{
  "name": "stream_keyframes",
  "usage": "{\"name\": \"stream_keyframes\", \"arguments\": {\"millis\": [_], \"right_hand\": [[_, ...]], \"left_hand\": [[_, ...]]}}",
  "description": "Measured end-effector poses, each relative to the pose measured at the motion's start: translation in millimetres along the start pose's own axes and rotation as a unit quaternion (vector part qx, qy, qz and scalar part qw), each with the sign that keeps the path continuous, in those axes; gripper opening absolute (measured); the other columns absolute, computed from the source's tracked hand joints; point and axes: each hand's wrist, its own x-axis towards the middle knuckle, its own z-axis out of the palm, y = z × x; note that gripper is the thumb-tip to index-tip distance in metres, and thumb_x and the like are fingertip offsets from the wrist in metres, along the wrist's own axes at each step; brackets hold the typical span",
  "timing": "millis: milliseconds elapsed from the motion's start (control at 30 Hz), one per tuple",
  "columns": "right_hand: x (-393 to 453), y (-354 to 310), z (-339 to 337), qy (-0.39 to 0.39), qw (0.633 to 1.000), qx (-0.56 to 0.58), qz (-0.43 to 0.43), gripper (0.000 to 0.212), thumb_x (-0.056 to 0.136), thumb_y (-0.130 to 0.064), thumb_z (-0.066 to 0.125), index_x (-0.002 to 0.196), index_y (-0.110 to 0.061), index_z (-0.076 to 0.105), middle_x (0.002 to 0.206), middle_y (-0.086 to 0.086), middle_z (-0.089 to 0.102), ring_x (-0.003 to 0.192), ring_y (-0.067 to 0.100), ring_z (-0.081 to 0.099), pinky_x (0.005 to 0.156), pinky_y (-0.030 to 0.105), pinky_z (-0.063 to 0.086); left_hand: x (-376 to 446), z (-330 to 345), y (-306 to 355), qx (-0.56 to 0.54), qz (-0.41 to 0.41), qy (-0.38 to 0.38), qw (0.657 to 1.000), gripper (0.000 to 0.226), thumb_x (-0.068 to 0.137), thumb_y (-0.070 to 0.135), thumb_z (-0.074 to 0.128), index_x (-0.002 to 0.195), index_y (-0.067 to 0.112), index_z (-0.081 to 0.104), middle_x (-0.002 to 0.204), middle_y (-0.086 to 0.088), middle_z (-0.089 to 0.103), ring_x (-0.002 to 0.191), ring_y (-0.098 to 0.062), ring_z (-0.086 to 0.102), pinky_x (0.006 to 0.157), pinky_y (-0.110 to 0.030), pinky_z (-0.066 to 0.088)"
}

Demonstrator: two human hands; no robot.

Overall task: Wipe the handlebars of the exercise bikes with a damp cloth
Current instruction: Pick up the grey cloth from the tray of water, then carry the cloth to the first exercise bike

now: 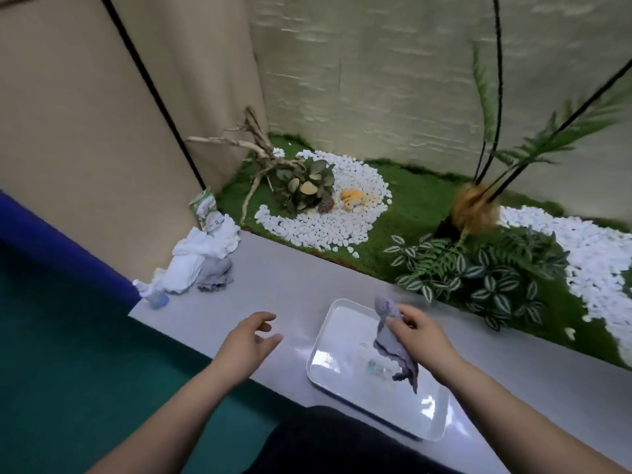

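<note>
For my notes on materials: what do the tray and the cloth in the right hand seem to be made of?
Tray: probably glossy white plastic, since it shows bright reflections. Grey cloth: soft textile, maybe terry or microfibre; it hangs limp and crumpled from the right hand.

A small grey-lilac cloth (393, 340) is hanging limp and crumpled above a white tray (342, 381), its upper end bunching up over the tray's far edge and its lower end trailing down toward the tray's middle, not clearly touching it.
</note>
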Motion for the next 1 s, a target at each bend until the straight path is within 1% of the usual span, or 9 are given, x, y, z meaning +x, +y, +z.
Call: {"name": "stream_keyframes", "arguments": {"millis": [100,300,467,567,667,733,800,867,1000], "right_hand": [[-7,6,-5,-0.044,0.998,-0.023,-0.032,0.017,0.092,-0.02,0.056,0.086,-0.034,0.062,0.087,-0.003,0.068,0.079,0.012,0.062,0.064,0.018,0.046],[-18,16,6,-0.145,0.985,-0.069,-0.071,0.012,0.093,-0.025,0.052,0.098,-0.027,0.064,0.088,-0.004,0.07,0.08,0.014,0.067,0.062,0.021,0.047],[-49,-7,51,-0.23,0.956,-0.111,-0.141,0.015,0.095,-0.031,0.048,0.106,-0.032,0.058,0.1,-0.009,0.066,0.089,0.013,0.065,0.079,0.03,0.05],[-86,-31,89,-0.294,0.922,-0.147,-0.205,0.016,0.095,-0.024,0.048,0.099,-0.037,0.057,0.096,-0.011,0.064,0.087,0.012,0.063,0.08,0.03,0.049],[-126,-44,123,-0.347,0.89,-0.16,-0.249,0.023,0.094,-0.019,0.05,0.086,-0.04,0.057,0.084,-0.013,0.064,0.074,0.005,0.062,0.068,0.02,0.048],[-158,-46,149,-0.375,0.869,-0.174,-0.272,0.026,0.092,-0.017,0.052,0.085,-0.042,0.057,0.081,-0.016,0.064,0.071,0.003,0.06,0.066,0.019,0.045],[-194,-40,176,-0.404,0.847,-0.19,-0.288,0.026,0.091,-0.018,0.055,0.086,-0.043,0.057,0.085,-0.017,0.065,0.077,0.002,0.059,0.07,0.022,0.042],[-234,-29,204,-0.43,0.829,-0.198,-0.298,0.019,0.09,-0.021,0.058,0.095,-0.04,0.059,0.093,-0.012,0.067,0.081,0.003,0.061,0.072,0.022,0.042],[-317,-4,253,-0.473,0.799,-0.21,-0.308,0.015,0.09,-0.025,0.058,0.105,-0.031,0.059,0.099,-0.007,0.065,0.08,0.002,0.059,0.066,0.015,0.04]], "left_hand": [[-42,9,-8,-0.034,-0.047,0.043,0.997,0.039,0.084,0.033,0.064,0.121,0.028,0.052,0.109,0.005,0.057,0.081,-0.007,0.058,0.067,-0.02,0.047],[-133,33,-26,-0.073,-0.141,0.141,0.977,0.043,0.083,0.031,0.067,0.122,0.028,0.051,0.109,0.006,0.056,0.079,-0.006,0.055,0.066,-0.017,0.042],[-223,42,-47,-0.107,-0.197,0.218,0.95,0.044,0.081,0.033,0.068,0.122,0.027,0.051,0.109,0.006,0.057,0.085,-0.009,0.057,0.079,-0.023,0.045],[-287,49,-68,-0.129,-0.244,0.266,0.923,0.046,0.082,0.035,0.067,0.123,0.026,0.051,0.109,0.007,0.056,0.091,-0.01,0.057,0.085,-0.025,0.046],[-344,61,-84,-0.148,-0.287,0.305,0.896,0.046,0.082,0.036,0.067,0.124,0.025,0.05,0.109,0.007,0.056,0.089,-0.01,0.055,0.085,-0.025,0.046],[-387,71,-95,-0.167,-0.313,0.337,0.872,0.046,0.082,0.036,0.067,0.123,0.025,0.051,0.11,0.006,0.057,0.09,-0.011,0.055,0.084,-0.025,0.046],[-432,83,-107,-0.186,-0.338,0.364,0.848,0.046,0.082,0.035,0.067,0.123,0.025,0.051,0.111,0.006,0.057,0.091,-0.011,0.055,0.08,-0.023,0.045],[-481,97,-119,-0.197,-0.362,0.387,0.824,0.045,0.082,0.034,0.068,0.123,0.024,0.051,0.111,0.004,0.057,0.089,-0.011,0.055,0.077,-0.024,0.045],[-573,120,-139,-0.215,-0.401,0.431,0.779,0.046,0.082,0.031,0.068,0.124,0.021,0.052,0.11,0.001,0.057,0.088,-0.014,0.056,0.079,-0.024,0.046]]}}
